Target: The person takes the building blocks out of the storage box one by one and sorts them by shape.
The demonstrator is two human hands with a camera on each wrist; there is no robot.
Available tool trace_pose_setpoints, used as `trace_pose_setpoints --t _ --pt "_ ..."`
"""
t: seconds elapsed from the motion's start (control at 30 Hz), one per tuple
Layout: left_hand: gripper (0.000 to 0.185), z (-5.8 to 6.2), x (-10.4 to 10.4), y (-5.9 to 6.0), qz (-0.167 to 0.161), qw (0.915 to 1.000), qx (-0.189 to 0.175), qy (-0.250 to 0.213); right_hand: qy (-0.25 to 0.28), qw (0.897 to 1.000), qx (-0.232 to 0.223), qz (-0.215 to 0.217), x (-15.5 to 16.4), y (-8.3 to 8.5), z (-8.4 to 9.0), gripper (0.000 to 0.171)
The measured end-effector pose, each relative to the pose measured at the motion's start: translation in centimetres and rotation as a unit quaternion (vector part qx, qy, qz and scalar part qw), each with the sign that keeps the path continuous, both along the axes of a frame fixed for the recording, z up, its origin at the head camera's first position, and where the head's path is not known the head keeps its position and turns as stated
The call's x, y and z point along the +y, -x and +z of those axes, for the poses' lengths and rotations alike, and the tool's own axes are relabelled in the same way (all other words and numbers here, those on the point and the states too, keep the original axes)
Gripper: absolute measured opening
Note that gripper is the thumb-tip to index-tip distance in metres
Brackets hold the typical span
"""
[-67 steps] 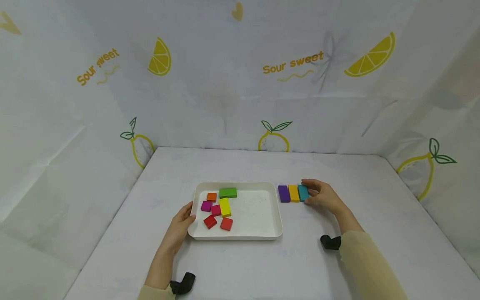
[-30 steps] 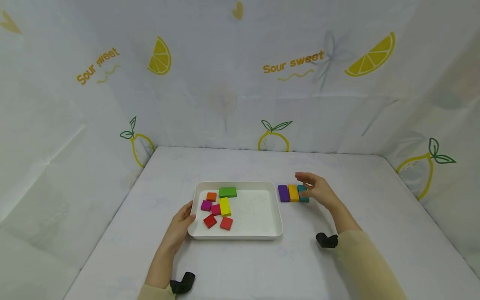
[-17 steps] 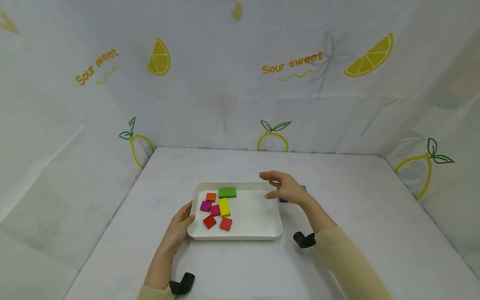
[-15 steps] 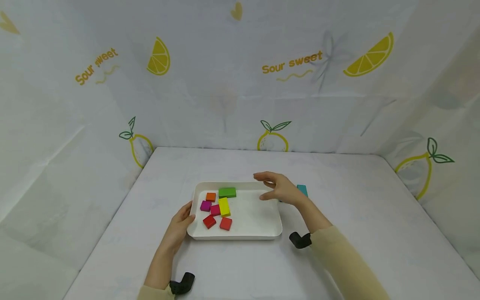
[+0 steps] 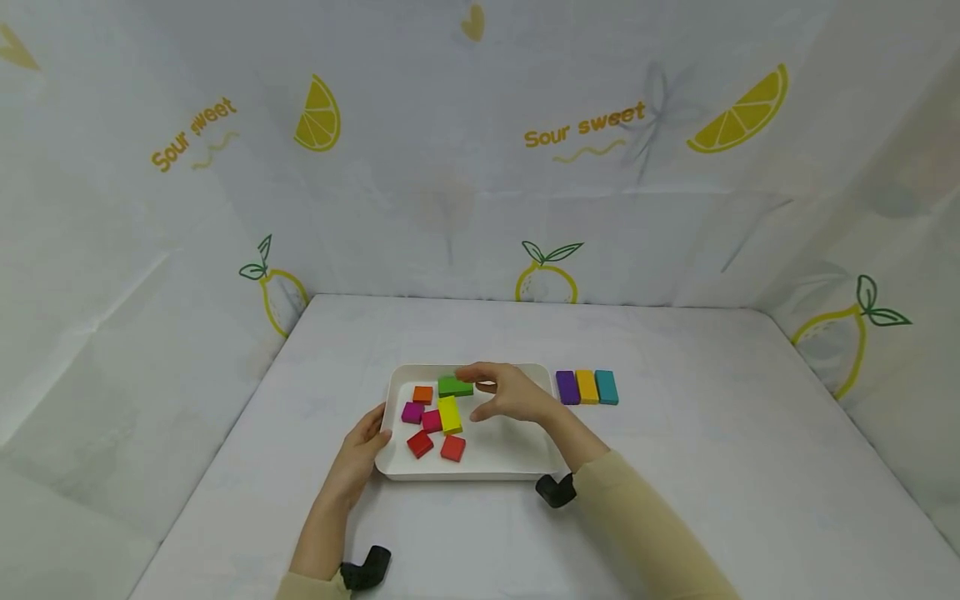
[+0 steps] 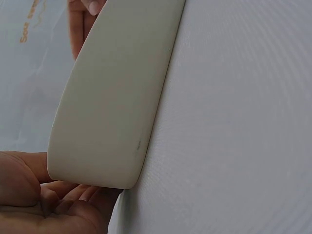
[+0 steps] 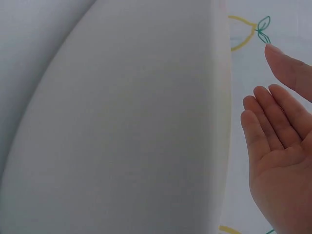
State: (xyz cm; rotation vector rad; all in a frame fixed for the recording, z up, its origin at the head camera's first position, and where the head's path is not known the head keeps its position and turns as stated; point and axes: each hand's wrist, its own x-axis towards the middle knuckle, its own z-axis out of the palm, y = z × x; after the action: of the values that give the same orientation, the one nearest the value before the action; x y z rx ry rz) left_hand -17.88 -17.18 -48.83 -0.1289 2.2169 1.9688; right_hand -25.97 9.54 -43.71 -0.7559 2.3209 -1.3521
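Observation:
My left hand grips the left side of a shallow white tray, its thumb at the rim; the left wrist view shows its fingers against the outer wall. Above the tray is my right hand, thumb and fingers apart and holding nothing, also seen in the right wrist view. Its fingertips are close to a green block and a yellow block. Left of these lie an orange block, a purple-magenta block, a pink block and two red blocks, one at the front left.
Outside the tray's right edge, a purple block, an orange-yellow block and a teal block stand side by side. They rest on a white-covered table. A lemon-printed sheet hangs behind and at the sides.
My right hand has let go of the teal block at the end of the row and moved left over the tray. The left hand and the tray have stayed put.

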Motion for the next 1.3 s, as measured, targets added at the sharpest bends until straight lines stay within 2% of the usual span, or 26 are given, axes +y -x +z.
trace_pose_setpoints --t 0.27,0.63,1.03,1.3 --pt "0.055 0.0 -0.1 -0.1 0.001 1.0 0.006 -0.005 0.022 1.0 -0.011 0.006 -1.3 0.0 -1.3 0.064" --pt "0.055 0.0 -0.1 0.0 -0.002 0.9999 0.01 -0.009 0.03 0.999 -0.018 -0.018 -2.0 0.3 -2.6 0.062" --pt "0.056 0.0 -0.2 0.0 -0.001 1.0 0.003 -0.008 0.029 0.999 -0.012 -0.017 -2.4 0.2 -3.2 0.063" --pt "0.056 0.0 -0.1 0.0 0.001 1.0 0.003 -0.007 0.029 0.999 -0.012 -0.037 -2.4 0.0 -3.6 0.062"
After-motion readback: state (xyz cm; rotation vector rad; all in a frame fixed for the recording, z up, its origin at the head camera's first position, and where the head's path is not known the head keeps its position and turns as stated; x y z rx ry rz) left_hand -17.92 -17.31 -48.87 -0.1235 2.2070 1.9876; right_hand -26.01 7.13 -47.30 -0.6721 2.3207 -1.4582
